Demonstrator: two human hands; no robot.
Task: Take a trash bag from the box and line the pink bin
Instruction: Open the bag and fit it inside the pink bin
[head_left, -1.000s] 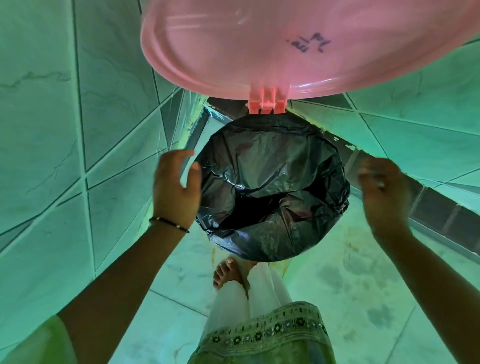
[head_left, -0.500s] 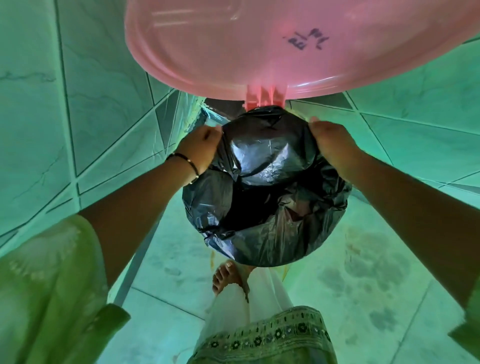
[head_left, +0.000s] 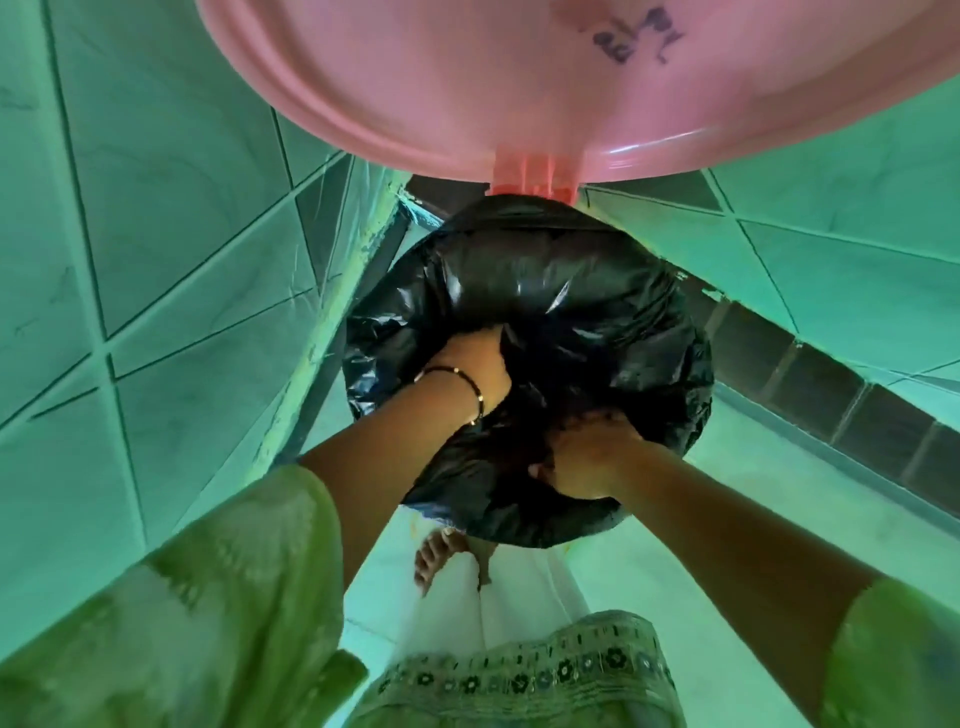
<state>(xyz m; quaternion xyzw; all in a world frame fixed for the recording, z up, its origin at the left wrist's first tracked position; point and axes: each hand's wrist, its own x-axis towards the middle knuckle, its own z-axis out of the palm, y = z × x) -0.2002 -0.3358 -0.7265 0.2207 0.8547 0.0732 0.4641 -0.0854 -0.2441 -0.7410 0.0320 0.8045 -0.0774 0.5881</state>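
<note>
Here the black trash bag (head_left: 561, 291) covered the whole mouth of the pink bin, its plastic draped over the rim all round and sagging inward at the centre. The bin's pink lid (head_left: 467, 83) stood raised above the opening, joined at its hinge (head_left: 532, 176), with dark handwriting on its inner face. The left hand (head_left: 475, 366), a thin bracelet (head_left: 462, 382) at its wrist, reached down into the bag; its fingers were sunk out of sight in the plastic, so whether they gripped it could not be told. The right hand (head_left: 589, 460) lay at the near edge, fingers curled round a fold of the bag. Both forearms emerged from green sleeves (head_left: 218, 597). A bare foot (head_left: 441, 556) showed on the tiled floor (head_left: 727, 509) just beneath the bin, and tiled walls (head_left: 156, 234) rose on either side.
</note>
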